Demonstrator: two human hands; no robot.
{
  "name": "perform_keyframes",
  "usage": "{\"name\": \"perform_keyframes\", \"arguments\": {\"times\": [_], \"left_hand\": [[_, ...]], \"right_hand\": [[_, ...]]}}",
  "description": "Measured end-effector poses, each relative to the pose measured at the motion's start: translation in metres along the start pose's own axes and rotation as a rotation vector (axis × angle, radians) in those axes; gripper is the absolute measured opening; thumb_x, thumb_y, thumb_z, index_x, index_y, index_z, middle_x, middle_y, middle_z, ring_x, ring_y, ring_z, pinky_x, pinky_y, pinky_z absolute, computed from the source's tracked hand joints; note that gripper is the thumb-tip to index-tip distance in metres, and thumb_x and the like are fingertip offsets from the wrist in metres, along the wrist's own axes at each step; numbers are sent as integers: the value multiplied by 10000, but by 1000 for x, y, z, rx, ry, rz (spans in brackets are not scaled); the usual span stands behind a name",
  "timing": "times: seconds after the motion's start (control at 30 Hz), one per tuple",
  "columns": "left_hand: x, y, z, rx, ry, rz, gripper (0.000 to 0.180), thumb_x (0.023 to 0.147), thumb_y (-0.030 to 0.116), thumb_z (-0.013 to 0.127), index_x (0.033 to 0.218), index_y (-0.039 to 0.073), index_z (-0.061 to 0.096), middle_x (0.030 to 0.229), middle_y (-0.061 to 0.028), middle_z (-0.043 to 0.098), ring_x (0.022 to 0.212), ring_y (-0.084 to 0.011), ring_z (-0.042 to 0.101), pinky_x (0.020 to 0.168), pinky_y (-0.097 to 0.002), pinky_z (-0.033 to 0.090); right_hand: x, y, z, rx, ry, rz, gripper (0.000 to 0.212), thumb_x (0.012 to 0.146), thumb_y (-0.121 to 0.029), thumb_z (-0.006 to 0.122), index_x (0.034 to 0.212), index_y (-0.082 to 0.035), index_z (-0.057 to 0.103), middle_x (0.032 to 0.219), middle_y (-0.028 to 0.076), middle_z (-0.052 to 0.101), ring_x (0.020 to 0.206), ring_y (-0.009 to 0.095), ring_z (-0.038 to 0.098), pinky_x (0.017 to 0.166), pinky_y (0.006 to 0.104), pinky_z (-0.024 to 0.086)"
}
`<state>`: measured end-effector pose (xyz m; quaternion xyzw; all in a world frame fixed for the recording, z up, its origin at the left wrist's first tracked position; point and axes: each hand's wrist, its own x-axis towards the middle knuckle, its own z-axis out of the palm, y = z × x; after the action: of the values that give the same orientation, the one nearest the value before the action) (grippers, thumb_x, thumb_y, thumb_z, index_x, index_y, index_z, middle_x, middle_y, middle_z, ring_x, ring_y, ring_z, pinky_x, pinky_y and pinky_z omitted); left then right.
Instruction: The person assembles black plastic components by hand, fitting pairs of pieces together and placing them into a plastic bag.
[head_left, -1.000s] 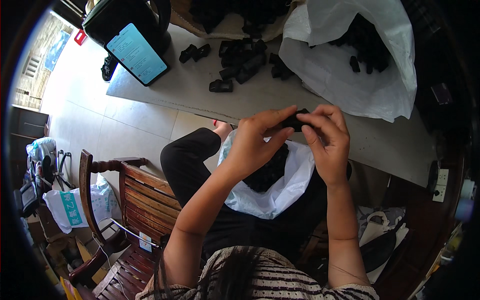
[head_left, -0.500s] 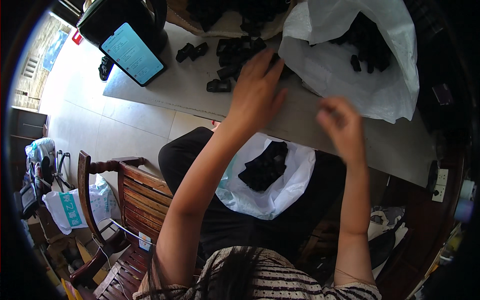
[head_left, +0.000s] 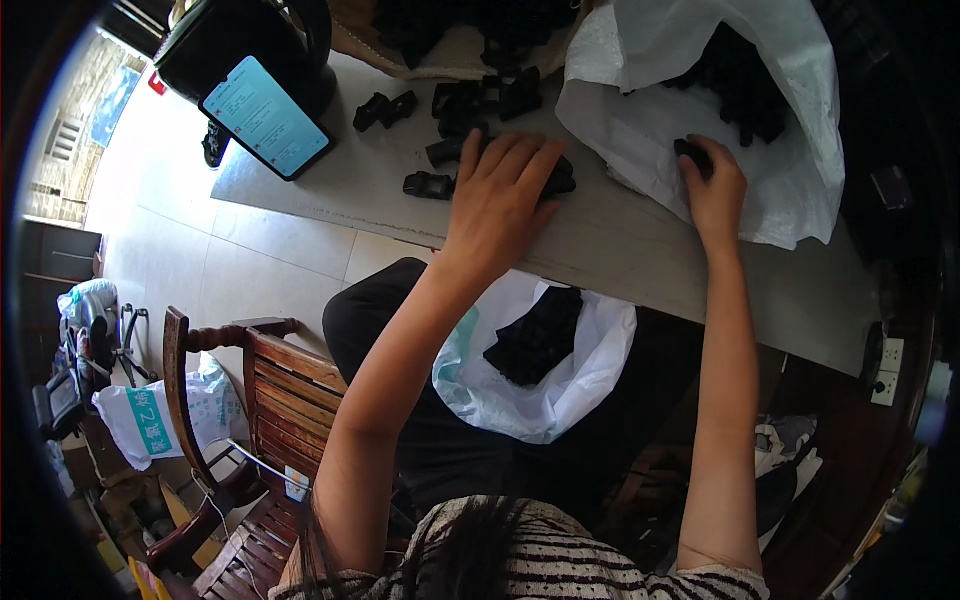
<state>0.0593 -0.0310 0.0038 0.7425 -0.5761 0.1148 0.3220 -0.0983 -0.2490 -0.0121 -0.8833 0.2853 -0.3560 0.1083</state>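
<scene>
Picking-up step, apparently, among small, blocky black parts (head_left: 428,186).
Right hand (head_left: 714,182) pinches one by the crinkled white plastic bag (head_left: 632,132); left hand (head_left: 503,195) covers others, grip hidden; next calls for sure finger placement.

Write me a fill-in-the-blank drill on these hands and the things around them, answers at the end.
The ____ hand is over loose pieces on the table.
The right hand holds a small piece whose colour is ____.
The large bag near that hand is ____ in colour.
The slatted chair is made of ____.

Missing words: left; black; white; wood.
</scene>
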Motion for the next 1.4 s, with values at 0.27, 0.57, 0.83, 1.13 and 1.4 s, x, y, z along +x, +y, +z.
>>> {"name": "perform_keyframes", "arguments": {"times": [0.27, 0.57, 0.83, 1.13, 1.4], "left_hand": [[-17, 3, -3, 161, 14, 15, 393, 663, 86, 740, 1047, 103, 657, 1148, -76, 569, 1043, -283, 525, 898, -399, 418], [-15, 4, -16, 18, -11, -97, 289, 701, 24, 707, 961, 36, 582, 1111, -148, 578, 955, -355, 578, 808, -425, 484], [-14, 14, -3, -358, -85, -226, 362, 684, -24, 721, 1002, 24, 555, 1021, -149, 559, 802, -286, 633, 682, -354, 518], [-19, 13, 1, -715, -138, -410, 421, 678, -25, 763, 1039, 11, 551, 1010, -90, 533, 807, -166, 637, 707, -285, 541], [-24, 11, 3, -968, -116, -539, 345, 751, 9, 749, 1036, -12, 556, 959, -54, 605, 816, -102, 620, 748, -235, 521]], "right_hand": [[-47, -56, -14, 744, -121, 419, 283, 902, -128, 612, 1161, -14, 626, 912, 51, 635, 694, 86, 547, 641, 223, 452], [-66, -92, -2, 943, -88, 426, 287, 910, -120, 606, 1165, 5, 566, 931, 25, 608, 753, 60, 534, 679, 204, 443], [-51, -121, 22, 611, -99, 116, 275, 863, -14, 563, 1137, -38, 555, 1017, 161, 631, 911, 337, 630, 744, 385, 486], [-48, -115, 19, 621, -69, 285, 238, 870, -5, 564, 1106, -35, 566, 819, 127, 640, 625, 206, 634, 576, 313, 470], [-42, -102, 31, 669, -44, 352, 218, 902, -44, 563, 1119, -33, 569, 771, 71, 634, 642, 123, 611, 599, 256, 459]]}}
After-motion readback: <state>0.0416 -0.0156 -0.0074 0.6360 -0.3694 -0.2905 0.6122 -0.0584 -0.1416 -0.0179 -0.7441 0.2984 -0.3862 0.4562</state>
